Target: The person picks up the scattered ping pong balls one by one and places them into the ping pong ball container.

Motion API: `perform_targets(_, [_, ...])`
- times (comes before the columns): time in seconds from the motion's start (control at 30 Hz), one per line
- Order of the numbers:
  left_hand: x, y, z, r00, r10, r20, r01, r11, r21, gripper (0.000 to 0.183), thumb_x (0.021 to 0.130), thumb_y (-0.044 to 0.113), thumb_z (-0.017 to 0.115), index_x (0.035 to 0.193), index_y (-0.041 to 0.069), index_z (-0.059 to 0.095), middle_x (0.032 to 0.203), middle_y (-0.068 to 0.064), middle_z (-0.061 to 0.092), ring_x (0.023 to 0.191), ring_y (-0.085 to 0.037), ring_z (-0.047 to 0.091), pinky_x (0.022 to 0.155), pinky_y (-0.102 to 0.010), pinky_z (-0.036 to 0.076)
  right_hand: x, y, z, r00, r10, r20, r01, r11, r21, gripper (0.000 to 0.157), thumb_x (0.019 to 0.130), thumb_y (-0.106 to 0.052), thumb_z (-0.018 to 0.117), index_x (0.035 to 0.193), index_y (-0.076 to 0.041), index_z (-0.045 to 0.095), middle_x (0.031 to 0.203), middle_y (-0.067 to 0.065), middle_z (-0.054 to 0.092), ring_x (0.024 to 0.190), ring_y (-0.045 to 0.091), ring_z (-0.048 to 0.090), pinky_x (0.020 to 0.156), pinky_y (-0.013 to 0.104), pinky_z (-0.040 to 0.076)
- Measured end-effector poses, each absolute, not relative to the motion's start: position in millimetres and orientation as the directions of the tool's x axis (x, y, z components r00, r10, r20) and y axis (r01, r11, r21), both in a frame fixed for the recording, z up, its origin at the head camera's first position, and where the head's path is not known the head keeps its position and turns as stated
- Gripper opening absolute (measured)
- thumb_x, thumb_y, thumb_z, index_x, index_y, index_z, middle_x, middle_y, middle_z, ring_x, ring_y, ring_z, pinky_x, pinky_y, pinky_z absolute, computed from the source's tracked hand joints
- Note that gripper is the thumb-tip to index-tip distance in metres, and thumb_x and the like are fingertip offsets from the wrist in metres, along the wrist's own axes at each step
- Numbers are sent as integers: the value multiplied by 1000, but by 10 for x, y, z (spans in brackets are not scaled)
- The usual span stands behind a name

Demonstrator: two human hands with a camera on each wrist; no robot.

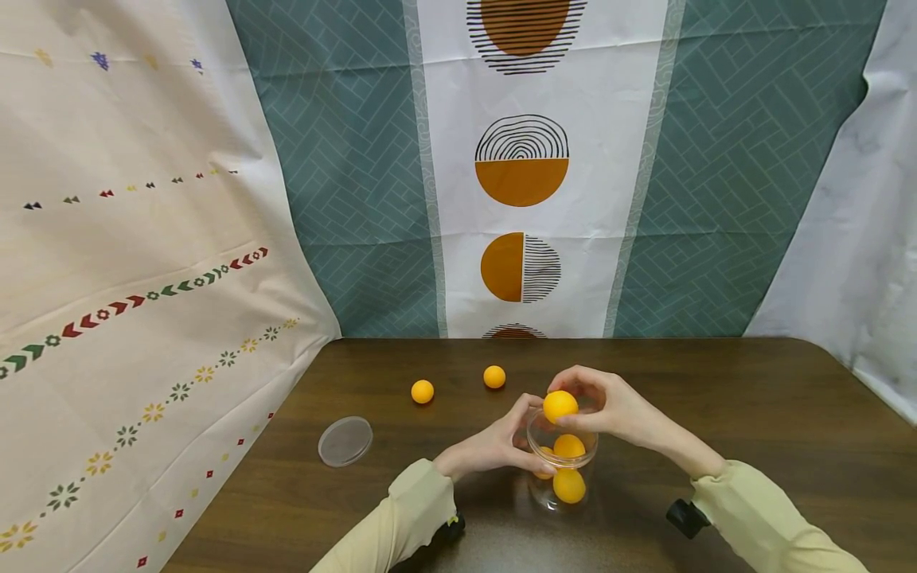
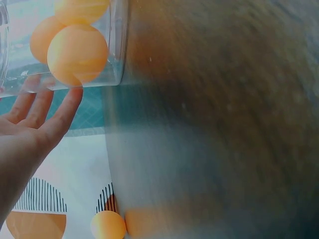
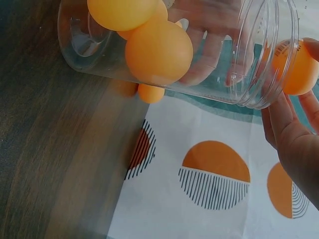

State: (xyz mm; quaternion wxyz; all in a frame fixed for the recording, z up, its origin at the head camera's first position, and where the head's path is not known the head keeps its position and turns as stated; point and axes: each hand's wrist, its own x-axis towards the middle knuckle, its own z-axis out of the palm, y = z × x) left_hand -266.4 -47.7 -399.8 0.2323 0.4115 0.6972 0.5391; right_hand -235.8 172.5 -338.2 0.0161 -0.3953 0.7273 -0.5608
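Observation:
A clear plastic jar [image 1: 542, 495] stands upright on the table with several orange ping-pong balls [image 1: 569, 485] inside. My left hand [image 1: 494, 447] grips the jar around its upper side, fingers and thumb spread about the wall below the rim. Right at the mouth, my right hand [image 1: 609, 406] pinches another orange ping-pong ball [image 1: 560, 407] between thumb and fingers. In the right wrist view this ball [image 3: 299, 69] bears dark print and sits beside the threaded rim. The left fingers [image 2: 65, 112] show against the jar wall in the left wrist view.
Two loose orange balls lie behind the jar, one ball [image 1: 423, 391] further left and one ball [image 1: 494, 377] nearer. A round clear lid [image 1: 345, 442] lies flat at the left of the dark wooden table [image 1: 716, 398]. Patterned cloth [image 1: 523, 263] hangs behind.

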Motion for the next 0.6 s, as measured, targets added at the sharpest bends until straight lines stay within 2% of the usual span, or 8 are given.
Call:
perform_targets(0.37, [-2670,-477,-4014,-542,830,133,322,59,945,62,81,24,68,126,28,26,128,9,39,119,-22,34,86,-36,39,-2361,1720,-3379,-664,-610,433,-585,63,-809,33,78,1,68,108,-1,53,102,12,54,89,28,54,73,38,49])
perform_targets(0.5, [-2680,-476,-4022,-538,831,138,328,56,943,61,81,24,68,126,27,26,127,8,39,119,-22,35,86,-37,39,-2369,1725,-3379,-650,-620,439,-606,75,-792,34,78,-1,69,108,-2,53,102,11,54,90,27,54,74,37,48])
perform_targets(0.6, [-2686,-477,-4024,-535,833,142,332,53,942,61,81,24,68,126,26,26,128,8,39,117,-18,36,85,-37,40,-2375,1730,-3382,-641,-626,445,-621,81,-780,34,78,-2,69,108,-2,53,102,12,55,90,27,54,75,38,48])
